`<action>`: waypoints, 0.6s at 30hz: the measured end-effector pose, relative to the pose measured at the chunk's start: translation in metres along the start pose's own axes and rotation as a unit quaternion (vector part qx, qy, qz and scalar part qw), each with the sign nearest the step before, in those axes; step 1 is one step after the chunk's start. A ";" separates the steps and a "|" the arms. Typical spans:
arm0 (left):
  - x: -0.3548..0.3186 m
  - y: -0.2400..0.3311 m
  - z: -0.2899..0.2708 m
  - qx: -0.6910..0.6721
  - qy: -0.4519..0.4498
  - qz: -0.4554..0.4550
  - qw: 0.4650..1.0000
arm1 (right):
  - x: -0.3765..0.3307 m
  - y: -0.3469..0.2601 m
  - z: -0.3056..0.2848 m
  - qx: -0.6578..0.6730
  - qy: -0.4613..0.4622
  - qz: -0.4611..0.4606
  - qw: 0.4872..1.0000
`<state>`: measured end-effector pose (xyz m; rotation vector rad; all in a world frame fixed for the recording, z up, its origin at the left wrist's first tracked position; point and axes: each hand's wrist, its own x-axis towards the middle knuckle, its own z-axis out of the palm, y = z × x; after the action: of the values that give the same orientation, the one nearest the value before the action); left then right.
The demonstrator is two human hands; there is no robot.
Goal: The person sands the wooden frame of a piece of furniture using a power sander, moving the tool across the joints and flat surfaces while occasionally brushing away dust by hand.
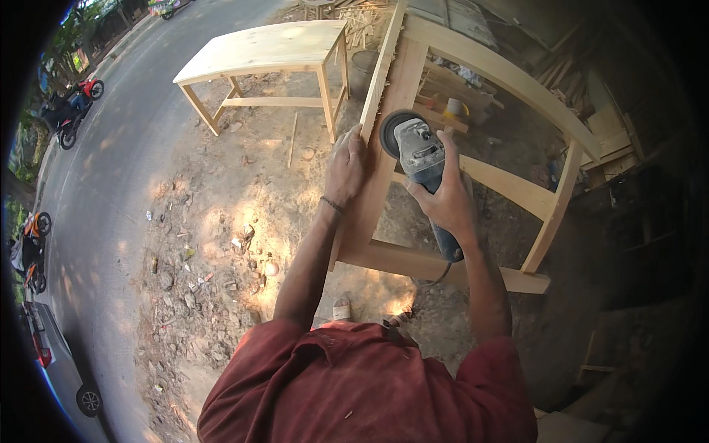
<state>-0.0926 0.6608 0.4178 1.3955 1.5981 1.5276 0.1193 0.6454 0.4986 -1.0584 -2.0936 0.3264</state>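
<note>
My right hand is closed around the body of an angle grinder, thumb and fingers wrapped on its casing. The grinder's round disc is at the wide board of a pale wooden frame; whether it touches the wood I cannot tell. A cord hangs from the tool's lower end. Left of the disc, my left hand grips the upright board along the frame's left edge, its fingers partly hidden. Legs and cross rails of the frame extend to the right.
A pale wooden table stands on the dirt beyond, near a bucket and wood scraps. A thin stick and rubble lie on the ground. Left runs a road with motorbikes and a car. Planks lean at right.
</note>
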 end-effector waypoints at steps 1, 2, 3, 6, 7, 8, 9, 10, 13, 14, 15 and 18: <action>0.001 0.000 0.001 -0.007 0.000 0.001 1.000 | 0.004 0.005 -0.001 -0.021 0.006 -0.023 1.000; 0.002 -0.004 0.001 0.020 0.011 0.021 1.000 | 0.010 0.007 -0.003 0.007 -0.011 -0.004 1.000; 0.002 -0.010 0.003 0.047 0.022 0.041 0.998 | 0.016 0.007 -0.008 0.035 -0.027 0.015 0.999; 0.003 -0.009 0.003 0.061 0.025 0.047 0.997 | 0.042 0.007 -0.023 0.030 -0.048 0.030 0.998; 0.002 -0.008 0.002 0.056 0.022 0.039 0.997 | 0.053 0.008 -0.027 0.016 -0.051 0.028 0.998; 0.001 -0.010 -0.002 0.070 0.022 0.034 0.997 | 0.068 0.007 -0.032 0.009 -0.061 0.030 0.998; 0.001 -0.011 -0.001 0.080 0.016 0.031 0.996 | 0.081 0.010 -0.040 -0.003 -0.068 0.037 0.997; 0.001 -0.011 0.000 0.090 0.011 0.028 0.995 | 0.094 0.017 -0.044 -0.023 -0.053 0.008 0.998; 0.000 -0.003 0.000 0.052 0.016 0.024 0.998 | 0.131 0.028 -0.059 -0.063 -0.056 -0.006 0.996; -0.002 0.000 -0.002 0.059 0.018 0.030 0.998 | 0.142 0.030 -0.062 -0.048 -0.056 -0.004 0.997; -0.005 0.005 -0.003 0.067 0.020 0.035 0.997 | 0.152 0.032 -0.066 -0.033 -0.057 -0.003 0.998; -0.008 0.013 -0.001 0.134 0.021 0.092 0.986 | 0.179 0.054 -0.076 -0.013 -0.024 -0.015 1.000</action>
<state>-0.0866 0.6509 0.4278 1.7087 1.7961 1.4929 0.1394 0.8099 0.6140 -1.0420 -2.1598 0.3127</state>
